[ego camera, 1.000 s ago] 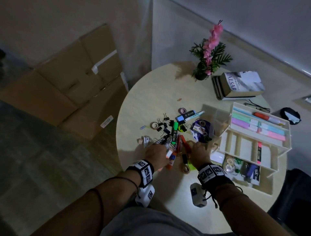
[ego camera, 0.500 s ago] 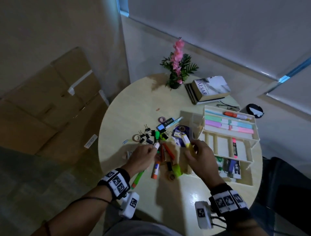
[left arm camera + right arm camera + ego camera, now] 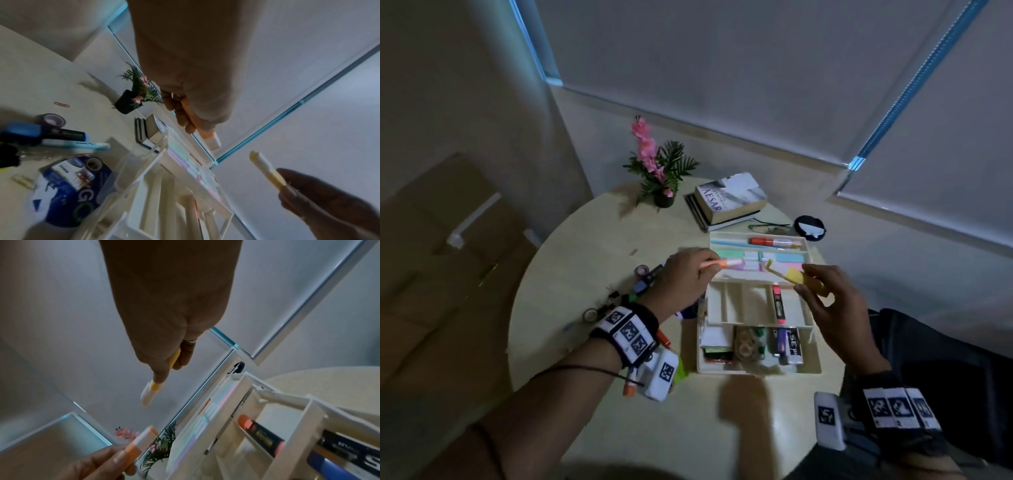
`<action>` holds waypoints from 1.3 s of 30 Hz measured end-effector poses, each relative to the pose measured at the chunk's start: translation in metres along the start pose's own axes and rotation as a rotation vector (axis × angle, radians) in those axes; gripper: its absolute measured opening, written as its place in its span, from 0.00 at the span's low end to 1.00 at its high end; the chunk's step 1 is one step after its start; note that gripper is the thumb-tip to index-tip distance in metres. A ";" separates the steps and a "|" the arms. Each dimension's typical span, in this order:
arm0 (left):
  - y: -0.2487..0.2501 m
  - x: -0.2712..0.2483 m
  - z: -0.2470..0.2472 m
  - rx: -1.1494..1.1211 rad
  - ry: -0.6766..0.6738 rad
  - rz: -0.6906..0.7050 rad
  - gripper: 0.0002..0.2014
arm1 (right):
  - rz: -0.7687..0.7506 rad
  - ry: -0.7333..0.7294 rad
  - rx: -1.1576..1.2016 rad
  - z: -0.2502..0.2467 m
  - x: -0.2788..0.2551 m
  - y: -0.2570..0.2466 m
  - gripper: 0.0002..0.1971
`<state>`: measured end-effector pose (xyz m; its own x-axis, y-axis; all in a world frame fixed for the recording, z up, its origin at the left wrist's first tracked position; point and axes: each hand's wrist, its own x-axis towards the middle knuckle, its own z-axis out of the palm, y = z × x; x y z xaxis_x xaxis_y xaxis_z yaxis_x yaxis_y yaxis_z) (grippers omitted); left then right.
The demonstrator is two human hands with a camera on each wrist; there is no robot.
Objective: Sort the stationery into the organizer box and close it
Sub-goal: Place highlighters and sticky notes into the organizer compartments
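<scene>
right hand (image 3: 164, 331) pinching yellow highlighter (image 3: 151, 391), organizer box (image 3: 292, 434) below

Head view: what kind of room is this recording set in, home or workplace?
Probably a home or small office corner, though I can't say which. A small round table stands against closed roller blinds, with a potted artificial flower and stacked books, and flattened cardboard boxes on the floor.

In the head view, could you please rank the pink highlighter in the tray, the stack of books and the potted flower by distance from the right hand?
From the right hand:
1. Pink highlighter, in the tray compartment just left of it.
2. Stack of books, beyond the organizer.
3. Potted flower, farthest, at the table's far edge.
</scene>
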<state>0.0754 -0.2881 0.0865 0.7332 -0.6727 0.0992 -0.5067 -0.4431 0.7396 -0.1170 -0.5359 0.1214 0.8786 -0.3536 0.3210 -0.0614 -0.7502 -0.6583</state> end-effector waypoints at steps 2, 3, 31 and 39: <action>0.006 0.017 0.018 0.145 0.007 0.041 0.12 | 0.002 -0.012 0.021 -0.008 0.002 0.012 0.17; 0.012 0.023 0.024 0.192 0.008 0.050 0.11 | 0.008 -0.015 0.037 -0.010 0.003 0.019 0.17; 0.019 0.015 0.081 0.725 -0.133 0.095 0.20 | -0.104 -0.277 -0.224 0.040 0.056 0.116 0.08; 0.011 -0.002 0.066 0.717 -0.063 0.113 0.20 | 0.011 -0.175 -0.337 0.053 0.037 0.096 0.10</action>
<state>0.0386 -0.3310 0.0505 0.6425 -0.7604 0.0944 -0.7660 -0.6339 0.1072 -0.0652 -0.5907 0.0339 0.9429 -0.2838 0.1744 -0.1982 -0.8988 -0.3909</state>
